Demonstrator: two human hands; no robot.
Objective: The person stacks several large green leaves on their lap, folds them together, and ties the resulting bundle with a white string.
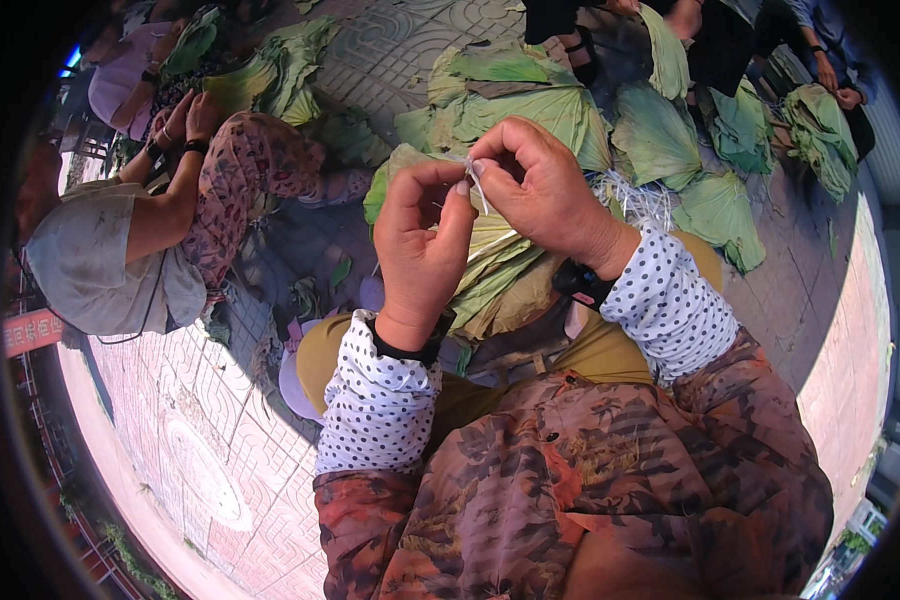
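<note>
My left hand (426,251) pinches one part of a thin white strip (483,196) between thumb and forefinger. Close against it, the thumb and fingertips of my right hand (547,196) grip the same strip, which appears looped or knotted between them. Beneath both hands a folded bundle of large green leaves (487,289), apparently lotus leaves, rests by my knees. Part of the bundle is browned, and my hands hide some of it. A white band (504,244) crosses the leaves.
Large leaves (525,112) are heaped on the paving ahead. A tangle of white strips (641,199) lies right of my hands. On the left sits a person in patterned trousers (244,172); other people handle leaves (817,139) at the far side. Bright sunlit paving (247,442) lies at lower left.
</note>
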